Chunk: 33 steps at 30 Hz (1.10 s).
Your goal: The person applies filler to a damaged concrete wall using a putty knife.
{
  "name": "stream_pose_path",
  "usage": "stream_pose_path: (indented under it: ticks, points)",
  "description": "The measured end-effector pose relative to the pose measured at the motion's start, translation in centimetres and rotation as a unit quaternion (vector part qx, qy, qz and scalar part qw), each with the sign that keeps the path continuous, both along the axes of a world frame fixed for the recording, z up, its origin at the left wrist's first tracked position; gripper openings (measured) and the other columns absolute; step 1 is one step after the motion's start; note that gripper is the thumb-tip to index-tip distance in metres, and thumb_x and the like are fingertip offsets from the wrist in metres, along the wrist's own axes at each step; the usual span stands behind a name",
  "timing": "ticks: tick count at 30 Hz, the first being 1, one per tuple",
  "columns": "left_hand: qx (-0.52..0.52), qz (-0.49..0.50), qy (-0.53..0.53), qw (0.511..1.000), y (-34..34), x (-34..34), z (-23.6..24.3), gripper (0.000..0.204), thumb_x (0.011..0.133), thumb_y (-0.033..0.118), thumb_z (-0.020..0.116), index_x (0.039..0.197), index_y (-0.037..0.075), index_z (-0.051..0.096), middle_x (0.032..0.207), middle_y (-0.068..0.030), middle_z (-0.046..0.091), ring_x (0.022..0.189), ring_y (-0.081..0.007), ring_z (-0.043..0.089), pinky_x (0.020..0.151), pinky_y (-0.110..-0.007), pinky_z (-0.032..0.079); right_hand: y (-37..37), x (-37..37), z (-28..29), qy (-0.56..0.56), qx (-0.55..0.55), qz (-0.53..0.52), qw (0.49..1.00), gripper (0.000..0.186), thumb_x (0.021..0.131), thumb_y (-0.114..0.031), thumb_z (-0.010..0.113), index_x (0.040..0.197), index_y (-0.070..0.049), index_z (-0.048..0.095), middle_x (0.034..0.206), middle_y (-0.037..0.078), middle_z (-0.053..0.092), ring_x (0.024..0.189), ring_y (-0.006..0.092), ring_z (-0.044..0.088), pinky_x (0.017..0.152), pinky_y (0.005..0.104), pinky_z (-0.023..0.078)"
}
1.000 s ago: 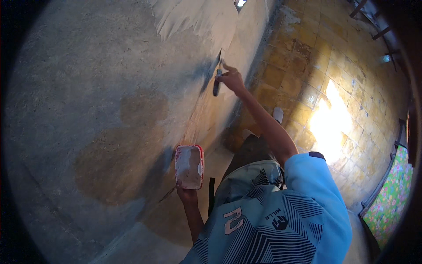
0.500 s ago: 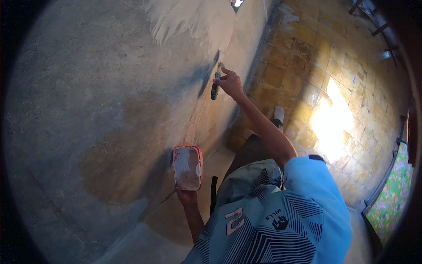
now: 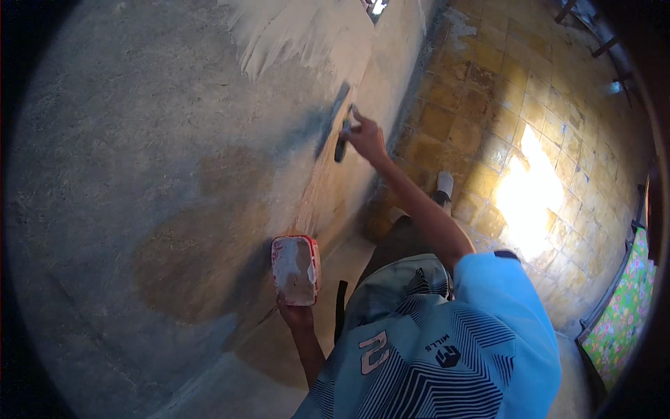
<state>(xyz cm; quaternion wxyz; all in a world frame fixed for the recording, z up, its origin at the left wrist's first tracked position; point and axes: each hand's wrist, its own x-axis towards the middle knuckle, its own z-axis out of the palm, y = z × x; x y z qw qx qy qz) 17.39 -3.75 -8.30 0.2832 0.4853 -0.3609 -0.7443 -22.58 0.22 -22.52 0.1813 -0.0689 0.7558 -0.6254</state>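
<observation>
My right hand is closed around the dark handle of a putty knife, its wide blade up against the grey wall. Below it, my left hand grips the lower end of a red-rimmed plastic tub, tilted so that its inside shows. Whitish putty coats the inside of the tub. Pale putty covers the wall above the knife in ragged streaks, and a thin smeared band runs down the wall from the knife toward the tub. Part of the blade is blurred.
Yellowish floor tiles spread to the right of the wall, with a bright sunlit patch. My foot rests on them. A green flowered cloth hangs at the right edge. Dark legs of some furniture show at the upper right.
My right hand and the putty knife have shifted slightly down along the wall, the knife turning a little. The tub in my left hand has tipped slightly and moved a bit left.
</observation>
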Motion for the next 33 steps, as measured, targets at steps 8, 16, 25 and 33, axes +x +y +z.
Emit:
stream_pose_path:
  ticks: [8, 16, 25, 33]
  points:
    - [-0.012, -0.002, -0.010, 1.000, 0.9, -0.8, 1.0, 0.063, 0.089, 0.036, 0.051, 0.141, 0.004, 0.032, 0.140, -0.0141, 0.041, 0.128, -0.0321, 0.041, 0.104, -0.049, 0.036, 1.2, 17.0, 2.2, -0.065, -0.042, 0.144, 0.987, 0.039, 0.070, -0.016, 0.071, 0.104, 0.000, 0.063, 0.073, 0.022, 0.064, 0.067, 0.0324, 0.065, 0.063, 0.0429, 0.050]
    - [0.012, -0.016, 0.011, 1.000, 0.7, -0.1, 0.9, 0.063, 0.090, 0.037, 0.049, 0.143, 0.008, 0.030, 0.142, -0.0130, 0.039, 0.130, -0.0319, 0.039, 0.105, -0.050, 0.036, 1.4, -0.1, -0.9, -0.080, 0.014, 0.043, 0.996, 0.074, 0.064, -0.029, 0.078, 0.126, 0.002, 0.052, 0.084, 0.019, 0.067, 0.076, 0.0263, 0.067, 0.068, 0.0379, 0.052]
    - [-0.007, 0.001, 0.020, 1.000, 0.9, -0.3, 1.1, 0.061, 0.092, 0.033, 0.047, 0.144, 0.008, 0.029, 0.144, -0.0137, 0.037, 0.130, -0.0321, 0.039, 0.105, -0.050, 0.036, -0.1, 16.0, -0.7, -0.039, -0.005, 0.188, 0.981, 0.052, 0.070, -0.018, 0.069, 0.119, -0.003, 0.058, 0.077, 0.020, 0.065, 0.070, 0.0308, 0.065, 0.068, 0.0415, 0.051]
    - [-0.018, 0.000, 0.025, 1.000, 1.1, -0.4, 0.8, 0.061, 0.092, 0.035, 0.048, 0.143, 0.007, 0.030, 0.143, -0.0148, 0.037, 0.130, -0.0335, 0.039, 0.104, -0.051, 0.037, 1.8, -0.7, -4.7, -0.041, 0.050, 0.088, 0.994, 0.084, 0.064, -0.036, 0.078, 0.133, 0.000, 0.046, 0.081, 0.018, 0.067, 0.072, 0.0251, 0.066, 0.067, 0.0375, 0.052]
